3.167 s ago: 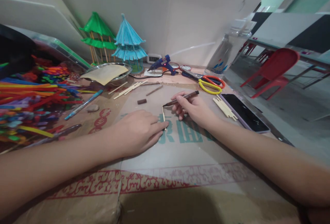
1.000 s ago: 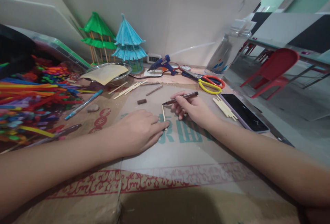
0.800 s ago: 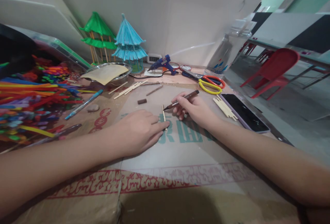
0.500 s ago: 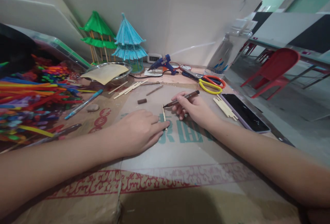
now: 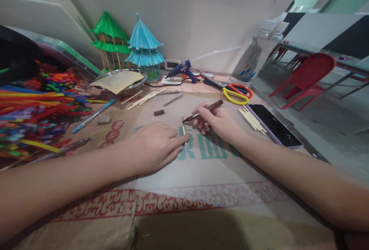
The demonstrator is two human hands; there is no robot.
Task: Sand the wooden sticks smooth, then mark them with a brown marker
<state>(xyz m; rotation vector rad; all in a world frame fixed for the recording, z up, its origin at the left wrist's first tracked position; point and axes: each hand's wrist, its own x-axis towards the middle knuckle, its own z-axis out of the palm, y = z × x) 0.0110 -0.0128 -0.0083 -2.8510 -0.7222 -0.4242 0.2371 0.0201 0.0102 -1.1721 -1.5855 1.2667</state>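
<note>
A short, thin wooden stick [image 5: 183,126] lies on the printed board, partly darkened near its far end. The index finger of my left hand [image 5: 161,142] presses on its near end and pins it down. My right hand [image 5: 215,118] grips a brown marker [image 5: 208,110] like a pen, its tip touching the stick near the far end. The marker's brown cap [image 5: 158,113] lies loose beyond my left hand. Behind it rests a thin brown stick [image 5: 173,100].
Pale sticks [image 5: 147,99] lie left of centre, others [image 5: 252,120] beside a phone [image 5: 273,125]. Scissors [image 5: 236,93], a glue gun [image 5: 184,72] and a blue pagoda model [image 5: 145,46] stand behind. Colourful pipe cleaners [image 5: 37,115] crowd the left; a bottle [image 5: 250,58] stands at right.
The marker tip has shifted very slightly toward me along the stick. My left hand stays in place on it.
</note>
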